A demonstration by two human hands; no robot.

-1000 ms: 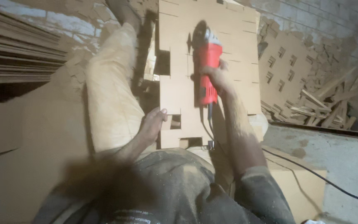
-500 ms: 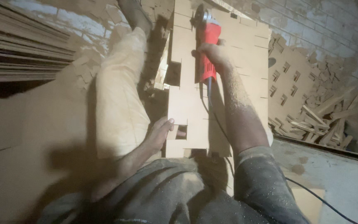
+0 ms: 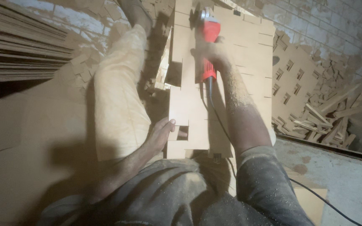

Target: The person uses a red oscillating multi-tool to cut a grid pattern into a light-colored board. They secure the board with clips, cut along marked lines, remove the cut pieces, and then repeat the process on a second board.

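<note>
My right hand (image 3: 213, 51) grips a red angle grinder (image 3: 209, 38), held far out over a tan fibreboard panel (image 3: 248, 62) marked with lines and cut with rectangular notches. The grinder's disc end sits near the panel's far edge; its black cord (image 3: 214, 113) trails back along my dusty forearm. My left hand (image 3: 161, 134) lies flat on the panel's near left edge, fingers beside a small square cut-out (image 3: 182, 133). My left leg in dusty light trousers (image 3: 118, 96) stretches alongside the panel.
Stacked boards (image 3: 17, 50) stand at the left. A second notched panel (image 3: 288, 83) leans at the right against a whitish brick wall (image 3: 332, 29), with a heap of wood offcuts (image 3: 327, 117) below it. Concrete floor (image 3: 344, 180) lies at the lower right.
My right hand has pushed the grinder farther away along the panel toward its far edge. The left hand has stayed at the near edge by the square cut-out.
</note>
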